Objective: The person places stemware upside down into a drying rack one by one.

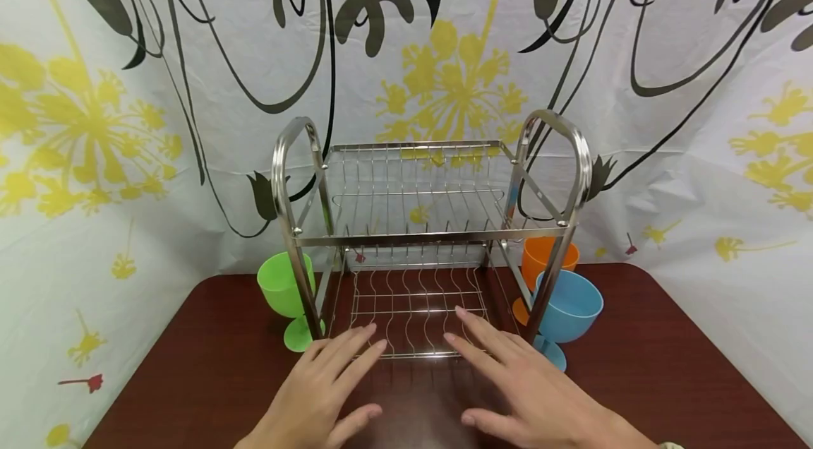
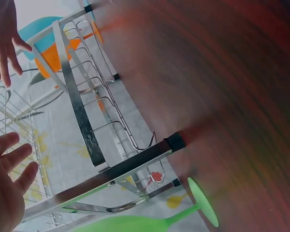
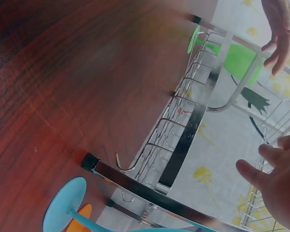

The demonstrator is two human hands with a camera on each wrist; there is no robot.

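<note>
A two-tier metal dish rack (image 1: 419, 237) stands on the dark red table, its wire shelves bare. My left hand (image 1: 327, 389) hovers in front of the rack's lower left, fingers spread and holding nothing. Opposite it, my right hand (image 1: 524, 382) is held the same way at the lower right, palm down with fingers extended. A green goblet (image 1: 284, 286) stands by the rack's left side, beyond my left hand. On the right side are a blue goblet (image 1: 569, 304) and, behind it, an orange goblet (image 1: 546, 258), partly hidden by the rack's leg.
The dark red wooden table (image 1: 660, 364) has rounded far corners. A white curtain (image 1: 686, 82) printed with yellow and grey flowers hangs behind it and along both sides. The rack's arched side frames (image 1: 562, 128) rise above its upper shelf.
</note>
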